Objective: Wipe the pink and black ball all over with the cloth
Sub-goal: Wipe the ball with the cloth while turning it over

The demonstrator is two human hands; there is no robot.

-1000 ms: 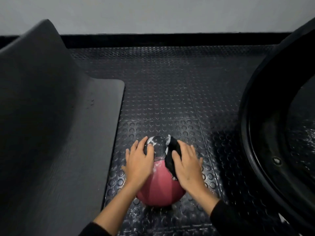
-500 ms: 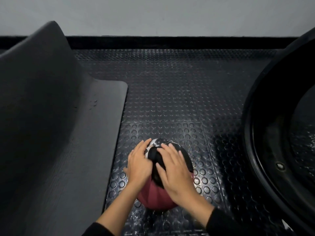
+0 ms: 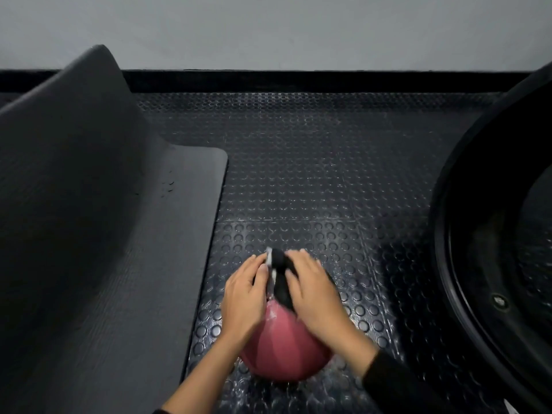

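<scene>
The pink and black ball (image 3: 283, 348) sits on the studded black floor, its pink lower half facing me and its black top mostly covered. My left hand (image 3: 243, 297) lies flat against the ball's upper left side, steadying it. My right hand (image 3: 316, 297) is on the ball's top right and holds a bunched black cloth (image 3: 280, 282) with a white edge against the surface. The cloth stands up as a ridge between my two hands. White streaks show on the pink just below the cloth.
A dark grey foam mat (image 3: 119, 294) curls up at the left, its edge close to the ball. A large black round rim (image 3: 448, 249) fills the right side. Studded rubber floor (image 3: 298, 174) runs back to a black skirting and a grey wall.
My right hand slid with the cloth from the ball's right side to its top, next to my left hand. The left hand stayed on the ball's left side.
</scene>
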